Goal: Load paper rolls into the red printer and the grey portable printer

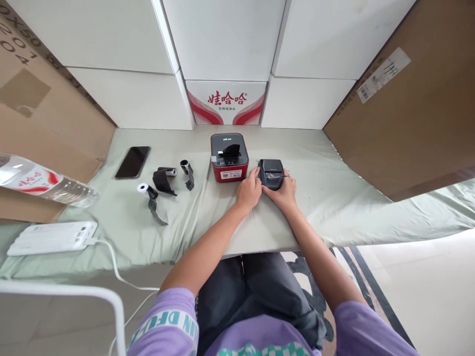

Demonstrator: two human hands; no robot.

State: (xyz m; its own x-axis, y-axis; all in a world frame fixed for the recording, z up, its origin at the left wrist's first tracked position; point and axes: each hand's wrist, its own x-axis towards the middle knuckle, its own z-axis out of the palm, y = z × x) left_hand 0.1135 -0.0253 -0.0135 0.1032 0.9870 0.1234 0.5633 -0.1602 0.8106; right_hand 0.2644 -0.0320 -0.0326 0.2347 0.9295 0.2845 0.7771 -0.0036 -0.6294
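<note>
Both hands are around a small black box-shaped device (pixel 272 167), which looks like a portable receipt printer and rests on the cloth-covered surface. My left hand (pixel 249 192) is closed at its left front corner, with fingertips against the side. My right hand (pixel 285 193) grips the right side, its thumb reaching along the front edge. A thin dark line crosses the device near my right fingers; I cannot make out what it is. Just left stands a red device with a black top (pixel 229 170), a dark strip lying in its top.
Several small rolls with dark strips, one a white-ended roll (pixel 143 188), lie left of centre. Beyond them is a phone (pixel 132 162). A white power bank (pixel 54 238) with a cable and a water bottle (pixel 44 183) are at far left. Cardboard boxes (pixel 404 113) flank the surface.
</note>
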